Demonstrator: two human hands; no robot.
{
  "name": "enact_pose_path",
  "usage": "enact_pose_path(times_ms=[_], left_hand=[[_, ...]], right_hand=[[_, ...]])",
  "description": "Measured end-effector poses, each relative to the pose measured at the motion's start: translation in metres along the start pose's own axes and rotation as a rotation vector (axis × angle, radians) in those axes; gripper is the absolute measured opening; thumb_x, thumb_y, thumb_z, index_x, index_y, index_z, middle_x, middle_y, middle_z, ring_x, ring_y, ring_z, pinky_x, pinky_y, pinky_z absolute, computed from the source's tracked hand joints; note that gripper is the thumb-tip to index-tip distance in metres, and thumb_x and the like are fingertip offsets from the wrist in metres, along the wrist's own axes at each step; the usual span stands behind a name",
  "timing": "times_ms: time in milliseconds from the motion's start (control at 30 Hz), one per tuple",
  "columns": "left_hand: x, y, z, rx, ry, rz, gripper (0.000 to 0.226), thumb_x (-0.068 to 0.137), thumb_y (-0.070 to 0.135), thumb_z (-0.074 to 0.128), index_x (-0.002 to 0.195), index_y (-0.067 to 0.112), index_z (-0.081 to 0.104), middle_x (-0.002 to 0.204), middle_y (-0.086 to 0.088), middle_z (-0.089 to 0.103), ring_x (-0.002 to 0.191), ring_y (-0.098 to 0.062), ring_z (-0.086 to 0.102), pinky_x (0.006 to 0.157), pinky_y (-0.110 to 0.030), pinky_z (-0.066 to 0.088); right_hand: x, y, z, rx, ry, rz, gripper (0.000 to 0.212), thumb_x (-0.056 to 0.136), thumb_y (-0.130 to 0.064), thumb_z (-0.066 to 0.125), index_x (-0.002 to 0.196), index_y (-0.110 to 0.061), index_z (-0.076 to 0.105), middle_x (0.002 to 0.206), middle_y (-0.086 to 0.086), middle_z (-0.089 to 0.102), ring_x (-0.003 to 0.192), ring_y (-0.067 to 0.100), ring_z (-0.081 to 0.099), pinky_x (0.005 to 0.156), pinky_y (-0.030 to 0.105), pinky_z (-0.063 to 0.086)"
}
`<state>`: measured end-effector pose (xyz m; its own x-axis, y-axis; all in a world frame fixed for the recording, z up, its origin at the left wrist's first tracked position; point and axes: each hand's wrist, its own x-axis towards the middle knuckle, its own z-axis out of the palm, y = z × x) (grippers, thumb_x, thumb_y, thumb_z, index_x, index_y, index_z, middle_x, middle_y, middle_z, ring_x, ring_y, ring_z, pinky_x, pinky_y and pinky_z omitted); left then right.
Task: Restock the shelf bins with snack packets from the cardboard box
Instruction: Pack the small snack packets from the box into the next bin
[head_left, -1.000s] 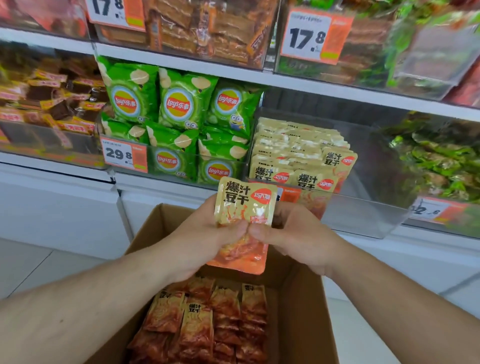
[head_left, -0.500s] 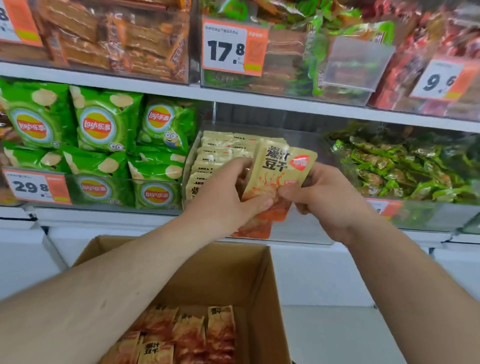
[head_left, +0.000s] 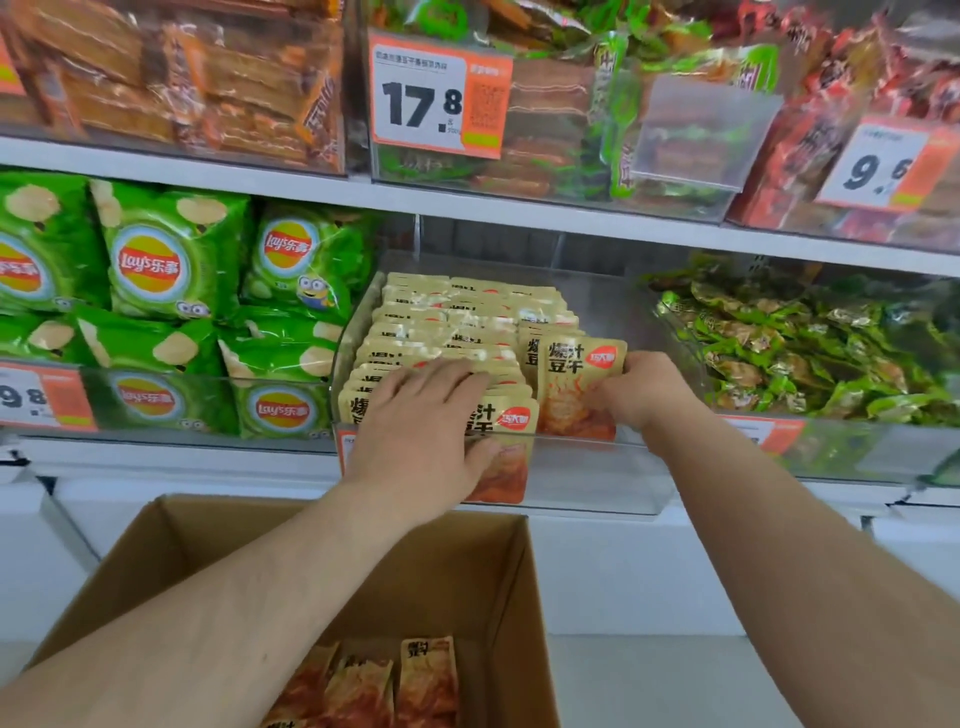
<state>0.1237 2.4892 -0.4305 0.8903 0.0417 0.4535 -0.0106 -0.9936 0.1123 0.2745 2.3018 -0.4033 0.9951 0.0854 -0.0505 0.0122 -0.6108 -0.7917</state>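
Head view: I pinch a tofu packet (head_left: 576, 384) right-handed (head_left: 641, 392), left hand (head_left: 426, 415) spread on the bin's (head_left: 587, 478) stacked packets (head_left: 457, 332); next I slot it upright.

A shop aisle: white shelves (head_left: 519, 208) carry clear bins (head_left: 597, 467) of packaged snacks, green crisp bags (head_left: 171, 254) on the left, with orange-and-white price tags (head_left: 439, 96) clipped to the bin fronts.
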Motion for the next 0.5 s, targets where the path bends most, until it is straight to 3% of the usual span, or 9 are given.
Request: enact_pose_path(times_ms=[100,167,333,500], left_hand=[[0.002,-0.002,0.004,0.021,0.005,0.007,0.062,0.089,0.053,0.057,0.144,0.027,0.046,0.15,0.005,0.045,0.141,-0.019,0.037,0.117,-0.04,0.02],[0.002,-0.002,0.005,0.031,-0.003,-0.001,0.06,0.086,0.053,0.056,0.138,0.024,0.053,0.143,0.001,0.053,0.135,-0.023,0.046,0.113,-0.039,0.022],[0.002,0.0,0.004,0.041,0.023,-0.019,0.06,0.079,0.053,0.055,0.13,0.02,0.06,0.133,-0.002,0.062,0.126,-0.027,0.056,0.107,-0.039,0.021],[0.001,0.0,0.002,0.029,-0.013,0.0,0.064,0.094,0.054,0.049,0.151,0.027,0.034,0.157,0.004,0.034,0.147,-0.02,0.026,0.12,-0.039,0.008]], right_hand=[[0.007,-0.008,0.008,-0.063,-0.081,0.055,0.027,0.067,-0.005,0.078,0.093,-0.002,0.071,0.082,0.016,0.074,0.07,0.027,0.069,0.052,0.027,0.048],[0.012,-0.008,0.013,-0.048,-0.118,0.085,0.028,0.073,0.003,0.073,0.1,0.007,0.069,0.082,0.023,0.073,0.062,0.027,0.067,0.044,0.023,0.04],[0.018,-0.013,0.026,-0.145,-0.099,0.063,0.016,0.073,-0.01,0.07,0.085,0.0,0.073,0.067,0.012,0.073,0.064,0.022,0.071,0.056,0.032,0.057],[0.017,-0.014,0.036,-0.183,-0.003,0.036,0.018,0.081,-0.02,0.062,0.086,-0.004,0.069,0.076,0.013,0.073,0.074,0.028,0.073,0.075,0.044,0.062]])
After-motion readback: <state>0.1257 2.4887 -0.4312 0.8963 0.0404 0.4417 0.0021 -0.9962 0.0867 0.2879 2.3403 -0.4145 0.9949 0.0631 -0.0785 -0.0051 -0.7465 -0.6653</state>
